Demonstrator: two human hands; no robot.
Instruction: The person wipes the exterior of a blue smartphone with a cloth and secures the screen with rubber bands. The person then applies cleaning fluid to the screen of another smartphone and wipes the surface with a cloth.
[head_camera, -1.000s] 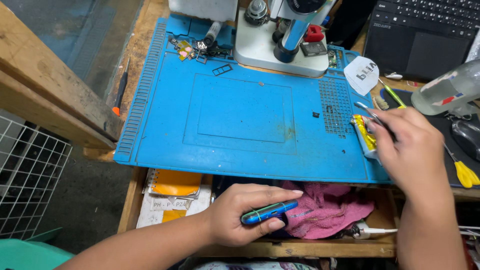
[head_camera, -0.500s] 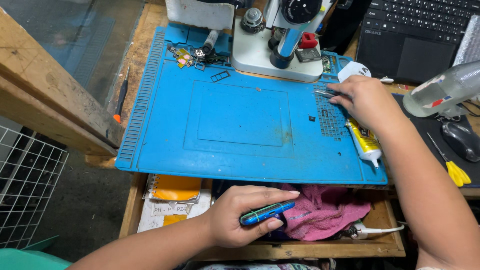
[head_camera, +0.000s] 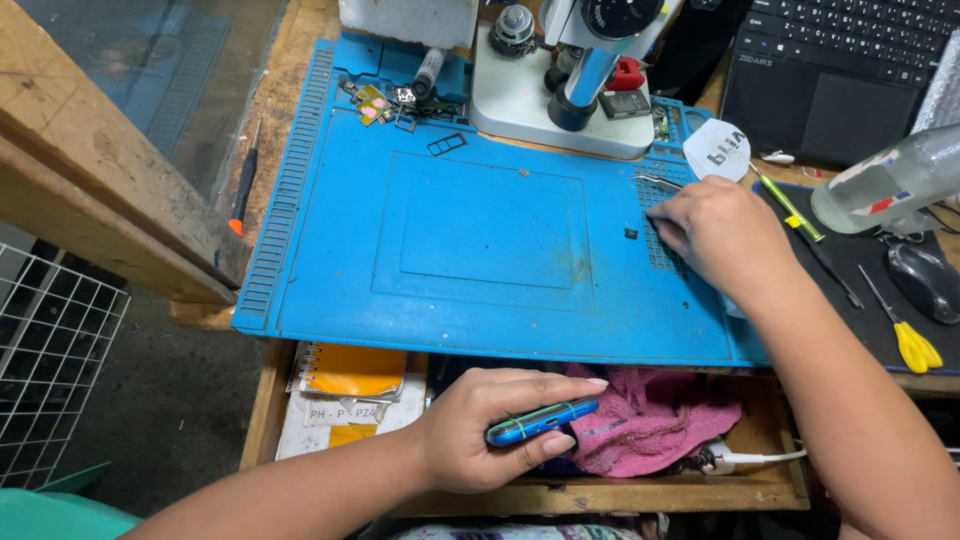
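— Phone (head_camera: 541, 421) sitting where?
— Left hand (head_camera: 490, 430) is clamping it edge-on over the drawer (head_camera: 600, 495), beside the pink cloth (head_camera: 650, 415).
— Farther off?
— Right hand (head_camera: 715, 235) is pinching tweezers (head_camera: 655, 182) at the blue mat (head_camera: 480, 230)'s right edge.

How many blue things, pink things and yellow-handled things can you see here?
Blue: 2, the work mat and the phone held in the left hand.
Pink: 1, the cloth.
Yellow-handled: 1, the screwdriver.
Total: 4.
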